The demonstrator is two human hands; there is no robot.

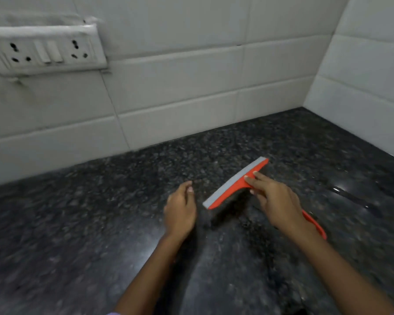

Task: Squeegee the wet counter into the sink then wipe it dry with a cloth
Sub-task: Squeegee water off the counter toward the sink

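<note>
A: Starting far left, a socket panel (44, 52) is on the tiled wall (191, 83) above the surface (77, 223). What is the left hand (180, 210) doing?

B: It hovers over the dark stone with its fingers loosely curled, holding nothing, just left of the squeegee (236, 181).

A: And the right hand (274, 201)?

B: It grips the orange handle, with two fingers laid forward onto the head. The grey blade runs diagonally from near-left to far-right, toward the corner. The handle's end pokes out behind the wrist.

A: What could go wrong?

B: I judge the blade may be tilted, so it could skip and leave streaks. Water glints on the right, and a stroke toward the wall would trap it in the corner. The sink isn't in view, so I can't tell which way to pull.
</note>
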